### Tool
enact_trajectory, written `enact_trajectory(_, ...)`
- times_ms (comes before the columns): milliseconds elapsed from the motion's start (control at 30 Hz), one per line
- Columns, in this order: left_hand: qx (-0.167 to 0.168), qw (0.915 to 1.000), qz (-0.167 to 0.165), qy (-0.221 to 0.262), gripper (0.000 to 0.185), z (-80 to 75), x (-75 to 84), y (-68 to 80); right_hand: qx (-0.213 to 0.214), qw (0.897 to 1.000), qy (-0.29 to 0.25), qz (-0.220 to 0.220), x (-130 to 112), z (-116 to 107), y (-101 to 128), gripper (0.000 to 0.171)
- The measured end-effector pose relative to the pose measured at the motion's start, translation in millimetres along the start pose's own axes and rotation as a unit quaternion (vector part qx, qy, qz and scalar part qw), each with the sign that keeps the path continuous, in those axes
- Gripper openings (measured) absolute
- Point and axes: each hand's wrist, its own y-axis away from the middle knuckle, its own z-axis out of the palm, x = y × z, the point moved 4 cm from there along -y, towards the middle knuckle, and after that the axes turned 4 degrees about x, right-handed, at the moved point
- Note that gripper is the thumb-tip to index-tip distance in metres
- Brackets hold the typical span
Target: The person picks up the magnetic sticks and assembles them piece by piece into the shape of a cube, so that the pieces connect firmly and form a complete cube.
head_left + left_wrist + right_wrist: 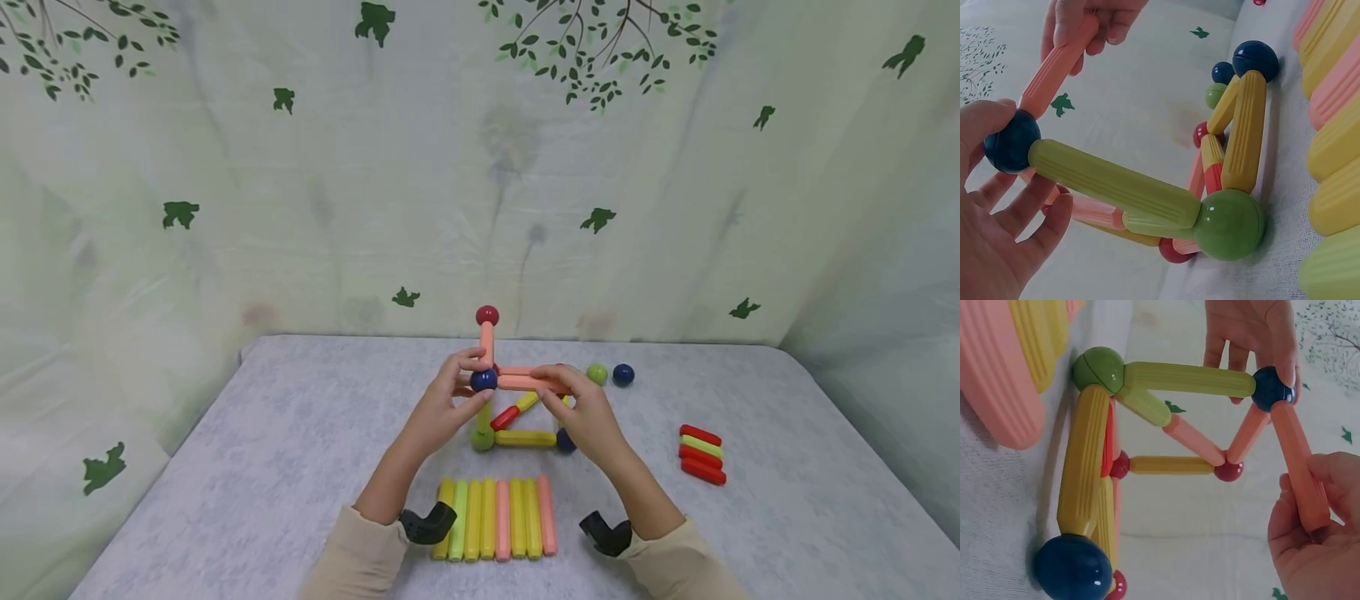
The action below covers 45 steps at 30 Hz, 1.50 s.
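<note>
LEFT HAND (448, 392): pinching blue ball (483, 380) | RIGHT HAND (587, 407): pinching pink rod (1297, 459), far end touching ball | POSITION: ball atop upright green rod (1110, 181), above table (300, 458) | ADVICE: brace ball, keep rod level; sideways force could probably unseat the joint.

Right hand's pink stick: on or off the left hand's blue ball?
On: both wrist views show the pink stick touching the blue ball end-on, no gap.

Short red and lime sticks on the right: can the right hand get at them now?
Probably yes: nothing visible stands between the right hand and the short sticks, though it holds a pink stick and might need to let go.
</note>
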Motion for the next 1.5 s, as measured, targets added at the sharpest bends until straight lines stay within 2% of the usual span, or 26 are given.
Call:
enact_trajectory(67,0.008,0.9998,0.012,-0.009,0.035,1.0,0.7,-0.3,0.000,1.000,-0.017,0.014,2,-1,-1,0.023)
enact_trajectory(233,0.008,0.9947,0.077,-0.068,0.043,11.2,1.3,-4.8,-0.008,0.997,-0.075,0.034,-7,-5,-1,0.022)
enact_trajectory(367,0.012,0.9891,0.109,-0.098,0.034,20.1,3.3,-8.0,-0.021,0.997,-0.071,0.022,-18,-9,-1,0.025)
enact_trajectory(467,0.037,0.9884,0.111,-0.097,0.025,21.1,4.4,-8.2,-0.022,0.997,-0.066,0.027,-2,-15,-3,0.028)
enact_trajectory(533,0.046,0.9883,0.110,-0.094,0.023,20.5,4.5,-7.9,-0.008,0.998,-0.052,0.042,16,-21,-6,0.031)
enact_trajectory(667,0.045,0.9884,0.114,-0.090,0.022,19.9,3.0,-8.1,0.038,0.994,-0.015,0.098,57,-36,-12,0.034)
enact_trajectory(733,0.042,0.9885,0.117,-0.086,0.022,19.9,2.6,-8.2,0.042,0.992,0.021,0.116,76,-40,-16,0.034)
enact_trajectory(867,0.043,0.9891,0.116,-0.079,0.021,19.6,2.5,-7.5,0.002,0.986,0.095,0.136,109,-41,-22,0.037)
enact_trajectory(1033,0.043,0.9899,0.112,-0.076,0.021,20.2,2.0,-6.7,-0.071,0.966,0.161,0.190,133,-36,-24,0.042)
enact_trajectory(1100,0.044,0.9899,0.113,-0.073,0.021,20.0,2.1,-6.5,-0.079,0.960,0.166,0.212,138,-35,-23,0.041)
enact_trajectory(1200,0.044,0.9899,0.115,-0.069,0.020,19.2,2.2,-6.5,-0.068,0.956,0.162,0.237,142,-35,-21,0.041)
enact_trajectory(1267,0.043,0.9903,0.112,-0.069,0.020,18.9,2.5,-6.4,-0.052,0.957,0.142,0.247,143,-37,-19,0.041)
enact_trajectory(1333,0.041,0.9907,0.110,-0.068,0.020,18.9,2.6,-6.3,-0.029,0.964,0.116,0.239,139,-40,-17,0.041)
enact_trajectory(1500,0.042,0.9899,0.116,-0.069,0.020,19.2,2.1,-5.8,0.004,0.983,0.021,0.182,111,-46,-12,0.044)
